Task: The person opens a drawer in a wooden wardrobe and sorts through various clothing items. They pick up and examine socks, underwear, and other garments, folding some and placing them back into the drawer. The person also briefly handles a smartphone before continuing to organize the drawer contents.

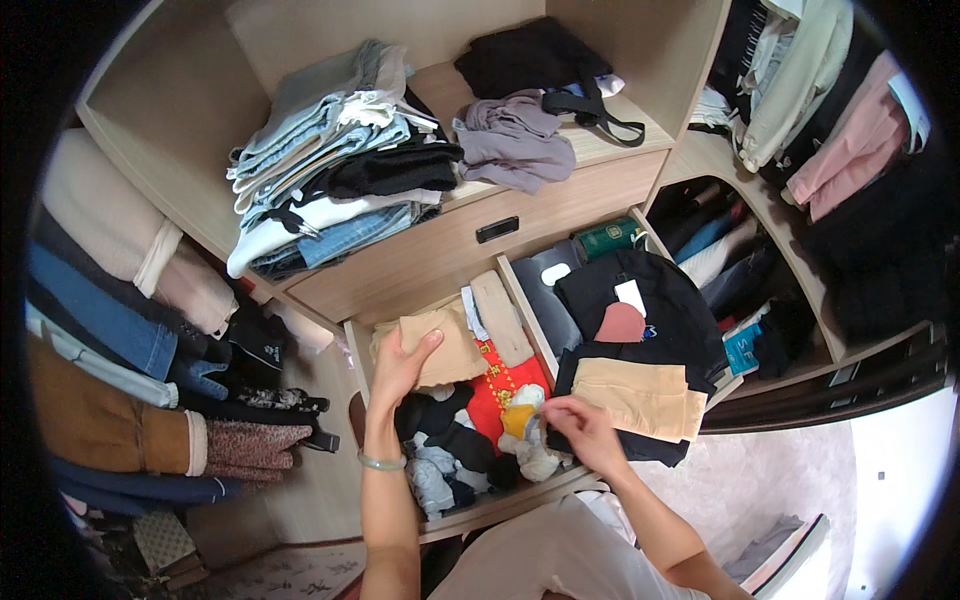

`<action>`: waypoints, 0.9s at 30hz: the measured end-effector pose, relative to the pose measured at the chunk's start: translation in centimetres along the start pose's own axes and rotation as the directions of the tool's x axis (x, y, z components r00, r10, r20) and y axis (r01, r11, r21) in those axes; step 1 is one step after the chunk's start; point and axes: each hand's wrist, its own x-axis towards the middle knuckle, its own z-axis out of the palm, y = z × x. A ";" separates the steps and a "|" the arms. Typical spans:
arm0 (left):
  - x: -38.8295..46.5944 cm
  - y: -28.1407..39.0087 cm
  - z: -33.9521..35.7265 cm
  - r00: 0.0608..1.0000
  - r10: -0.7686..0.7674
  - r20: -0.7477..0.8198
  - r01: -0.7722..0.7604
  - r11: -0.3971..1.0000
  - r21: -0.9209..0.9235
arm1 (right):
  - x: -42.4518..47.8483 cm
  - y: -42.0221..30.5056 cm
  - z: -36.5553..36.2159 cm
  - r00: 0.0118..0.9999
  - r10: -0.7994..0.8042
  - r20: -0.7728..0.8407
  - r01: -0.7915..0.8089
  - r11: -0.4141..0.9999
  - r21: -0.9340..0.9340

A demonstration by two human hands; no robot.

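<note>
A folded beige garment (pixel 442 349) lies in the left section of the pulled-out drawer (pixel 480 517). My left hand (pixel 401 367) has hold of its left side, thumb on top and the other fingers partly hidden. Just behind it is a rolled beige cloth (pixel 501 319). My right hand (pixel 589 431) hovers by the drawer divider, fingers loosely bent, with nothing seen in them. Beneath its fingertips are balled white and yellow socks (pixel 525 431). Another folded beige garment (pixel 630 397) rests on black clothing (pixel 637 300) at the right. A red cloth with gold print (pixel 502 390) shows between.
Dark socks (pixel 450 427) fill the drawer's front left. A green tin (pixel 606 238) stands at its back right. Above, a shelf holds stacked jeans (pixel 322 157) and a crumpled mauve garment (pixel 517 139). Hanging coats (pixel 127 390) crowd the left; more clothes (pixel 855 142) hang right.
</note>
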 end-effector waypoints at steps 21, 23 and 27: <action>-11.6 5.4 4.4 0.857 0.488 0.164 -0.500 0.716 0.487 | 1.2 -0.1 4.7 0.797 -0.262 0.544 -0.550 0.056 0.833; -12.5 6.2 6.5 0.865 0.428 0.261 -0.501 0.721 0.479 | 0.9 -0.1 4.2 0.793 -0.285 0.538 -0.564 -0.012 0.826; -12.2 3.8 6.9 0.900 0.371 0.231 -0.437 0.779 0.451 | 0.7 0.2 3.8 0.794 -0.263 0.548 -0.574 -0.028 0.818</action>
